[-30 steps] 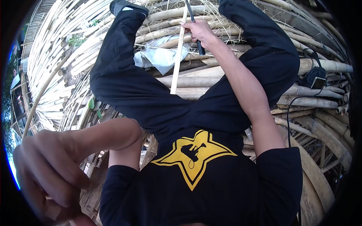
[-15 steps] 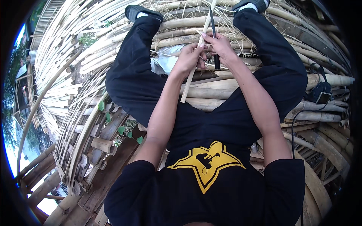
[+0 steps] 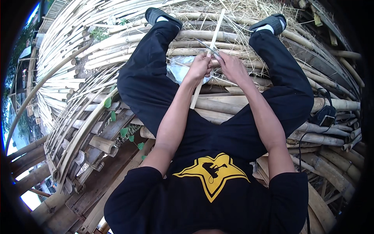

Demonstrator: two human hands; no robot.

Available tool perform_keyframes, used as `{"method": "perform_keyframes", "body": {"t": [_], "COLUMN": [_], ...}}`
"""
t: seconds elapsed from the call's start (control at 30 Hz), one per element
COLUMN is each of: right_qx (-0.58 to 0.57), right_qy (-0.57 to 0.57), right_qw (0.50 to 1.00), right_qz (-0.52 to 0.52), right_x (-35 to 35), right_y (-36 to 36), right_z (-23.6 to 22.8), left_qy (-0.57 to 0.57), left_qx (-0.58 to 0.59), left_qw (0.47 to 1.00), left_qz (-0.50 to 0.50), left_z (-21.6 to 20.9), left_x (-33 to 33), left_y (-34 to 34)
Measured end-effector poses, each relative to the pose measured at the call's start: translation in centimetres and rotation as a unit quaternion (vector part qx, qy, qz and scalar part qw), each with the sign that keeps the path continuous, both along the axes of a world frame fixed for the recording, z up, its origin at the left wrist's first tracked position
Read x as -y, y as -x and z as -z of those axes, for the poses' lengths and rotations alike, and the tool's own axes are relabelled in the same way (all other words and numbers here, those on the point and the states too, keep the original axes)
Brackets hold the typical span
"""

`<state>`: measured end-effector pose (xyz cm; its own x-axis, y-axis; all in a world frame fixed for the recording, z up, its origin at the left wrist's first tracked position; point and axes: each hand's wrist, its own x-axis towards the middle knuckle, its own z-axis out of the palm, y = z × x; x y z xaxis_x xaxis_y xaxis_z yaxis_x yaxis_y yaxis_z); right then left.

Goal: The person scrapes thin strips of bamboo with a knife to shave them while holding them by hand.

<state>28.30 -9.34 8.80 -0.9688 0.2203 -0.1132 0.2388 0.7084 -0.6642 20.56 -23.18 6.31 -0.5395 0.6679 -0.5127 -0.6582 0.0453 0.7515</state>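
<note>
A long pale bamboo strip (image 3: 217,30) slants between my legs, its near end (image 3: 196,96) reaching toward my lap. My left hand (image 3: 199,67) is closed around the strip's middle. Just to the right, my right hand (image 3: 233,68) grips a knife, whose thin dark blade (image 3: 205,44) points up and left and crosses the strip just beyond my left hand. The knife's handle is hidden in my right fist. A crumpled whitish plastic bag (image 3: 180,67) lies on the poles behind my left hand.
Bamboo poles (image 3: 218,105) lie under and around my legs. Thin shavings (image 3: 249,15) are strewn at the far side. A dark pouch with a small device (image 3: 326,119) and a cable rests at the right. Stacked split bamboo (image 3: 83,128) rises at the left.
The knife has turned from lying nearly along the strip to crossing it, tip now up and left. My right hand has rolled over, and both hands sit slightly lower in view.
</note>
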Motion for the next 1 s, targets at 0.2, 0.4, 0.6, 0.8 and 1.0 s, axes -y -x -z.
{"method": "perform_keyframes", "body": {"t": [0.2,0.4,0.6,0.8,1.0], "right_qx": [-0.006,0.014,-0.019,-0.026,0.021], "right_qy": [0.002,0.027,0.008,-0.017,-0.025], "right_qw": [1.0,0.998,0.998,0.999,0.999], "right_qz": [0.002,-0.053,-0.063,-0.032,0.023], "right_x": [-0.5,-1.2,-1.1,-2.2,-3.1], "right_y": [-0.2,-0.4,-0.6,-0.1,0.9], "right_z": [1.4,2.3,3.7,4.6,6.0], "left_qy": [0.005,-0.012,-0.014,-0.001,0.01], "left_qx": [-0.003,-0.004,-0.012,-0.003,0.022], "left_qw": [1.0,0.999,0.999,0.999,0.999], "left_qz": [0.02,0.033,0.036,0.039,0.023], "left_z": [0.0,-0.6,-1.6,-1.3,-1.2], "left_x": [0.8,1.6,2.1,2.2,2.7], "left_y": [0.4,0.0,-0.6,-0.6,-0.6]}}
